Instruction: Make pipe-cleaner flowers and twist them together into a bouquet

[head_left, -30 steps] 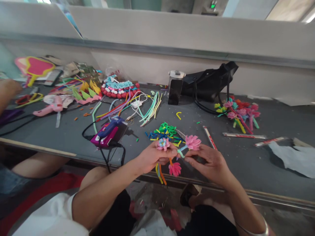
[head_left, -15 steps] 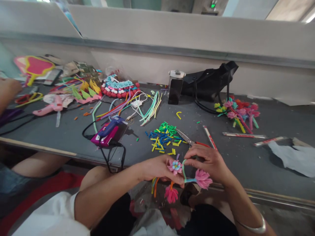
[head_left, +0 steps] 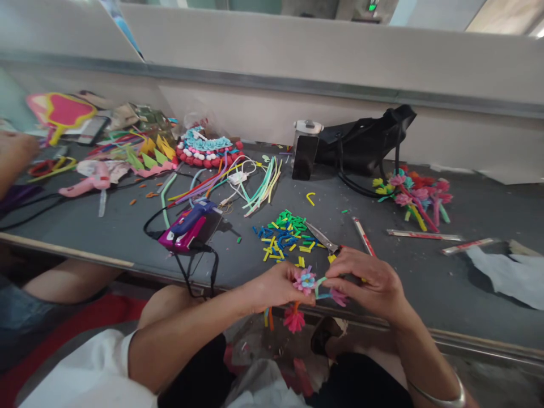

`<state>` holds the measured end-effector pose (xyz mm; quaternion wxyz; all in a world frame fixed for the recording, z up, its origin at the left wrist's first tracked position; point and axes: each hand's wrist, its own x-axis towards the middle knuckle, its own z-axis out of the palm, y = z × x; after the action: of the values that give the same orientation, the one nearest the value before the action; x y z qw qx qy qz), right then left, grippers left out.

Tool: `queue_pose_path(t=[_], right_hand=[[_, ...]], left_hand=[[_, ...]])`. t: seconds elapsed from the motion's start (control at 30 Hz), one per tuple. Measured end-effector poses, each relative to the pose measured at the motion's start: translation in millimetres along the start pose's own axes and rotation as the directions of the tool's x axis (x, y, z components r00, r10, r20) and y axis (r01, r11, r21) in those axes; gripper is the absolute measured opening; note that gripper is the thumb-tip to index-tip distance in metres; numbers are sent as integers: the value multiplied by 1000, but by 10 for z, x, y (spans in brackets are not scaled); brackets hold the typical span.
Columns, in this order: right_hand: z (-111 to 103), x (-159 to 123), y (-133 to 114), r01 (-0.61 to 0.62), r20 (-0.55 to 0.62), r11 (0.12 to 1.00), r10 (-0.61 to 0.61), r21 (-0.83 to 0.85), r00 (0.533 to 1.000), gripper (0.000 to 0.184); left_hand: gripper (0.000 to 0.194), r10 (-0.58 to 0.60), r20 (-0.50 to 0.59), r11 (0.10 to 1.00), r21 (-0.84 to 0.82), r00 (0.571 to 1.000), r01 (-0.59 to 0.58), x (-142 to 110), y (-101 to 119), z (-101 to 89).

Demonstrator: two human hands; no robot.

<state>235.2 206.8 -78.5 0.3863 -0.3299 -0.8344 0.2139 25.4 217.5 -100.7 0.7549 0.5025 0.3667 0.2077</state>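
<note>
My left hand [head_left: 280, 288] is closed around a bunch of fuzzy pipe-cleaner flowers at the table's front edge. From its grip show a pink flower with a blue centre [head_left: 306, 281] and a dark pink flower [head_left: 294, 320] hanging below. Orange and yellow stems [head_left: 268, 319] poke out under the wrist. My right hand [head_left: 369, 279] pinches the free end of a light green pipe cleaner [head_left: 319, 287] that comes from the bunch. A purple-pink flower [head_left: 339, 298] on a blue stem lies partly behind the right fingers.
Cut green, blue and yellow pieces [head_left: 283, 237] lie just ahead, with scissors [head_left: 322, 235] beside them. A purple device [head_left: 181, 235] with cables stands left. At the back are a phone [head_left: 305, 157], a black bag [head_left: 361, 144] and finished flowers [head_left: 425, 195]. Another person's hand [head_left: 17, 153] is far left.
The flower bunch has come up slightly. My right hand has shifted a little to the right, and the outer pink flower has swung in, partly behind its fingers.
</note>
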Motion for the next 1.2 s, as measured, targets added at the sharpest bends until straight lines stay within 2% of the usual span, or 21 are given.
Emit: queue_pose_path(t=[0.13,0.23,0.47,0.57,0.63,0.73,0.87,1.07,1.2], right_hand=[[-13,-13,-46,70,-50,996,-73,-57,996,6],[-12,-16,-55,102,-62,992,-107,-73,992,11],[27,-12,-42,32,0,997,-32,-65,999,8],[52,-28,-5,-23,2,997,24,-78,1000,6],[71,-33,23,-47,-2,996,47,-78,999,4],[93,-19,39,-61,23,998,61,-3,998,4],[99,20,16,-63,145,996,52,67,988,7],[107,11,39,-45,139,999,40,31,989,8],[103,-3,48,2,111,1000,-3,8,994,4]], left_hand=[[19,-39,-180,998,-61,983,28,19,54,-32],[19,-76,-229,983,-182,970,34,42,88,-94],[21,74,-144,911,-392,987,-125,74,95,-176],[21,107,-98,901,-411,989,-138,64,93,-191],[19,101,-34,905,-412,994,-106,46,90,-195],[17,76,98,923,-384,992,-33,5,82,-180],[16,5,229,972,-231,973,49,-45,72,-147],[15,-94,264,996,28,960,90,-63,57,-133],[13,-109,278,991,109,954,82,-52,27,-91]])
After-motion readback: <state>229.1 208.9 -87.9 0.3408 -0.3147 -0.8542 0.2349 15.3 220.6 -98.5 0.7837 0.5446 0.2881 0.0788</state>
